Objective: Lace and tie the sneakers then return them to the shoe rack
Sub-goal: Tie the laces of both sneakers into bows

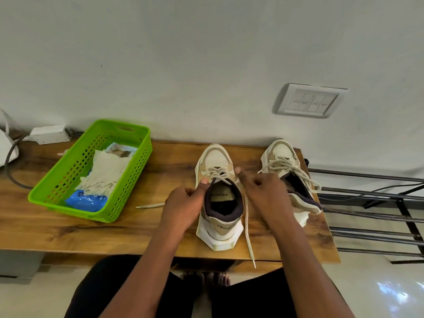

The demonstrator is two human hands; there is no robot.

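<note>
Lacing the near sneaker [219, 196], which stands heel-toward-the-person on the worktop [142, 230], is the step in hand. The left hand [183, 200] grips the collar and lace at the upper eyelets, thumb pressed on; the right hand [261, 191] pinches the opposite side (its fingertips partly hidden). Draw both lace [247, 228] ends evenly, since one dangles over the edge. The second sneaker [286, 175] leans near the shoe rack [371, 203].
</note>
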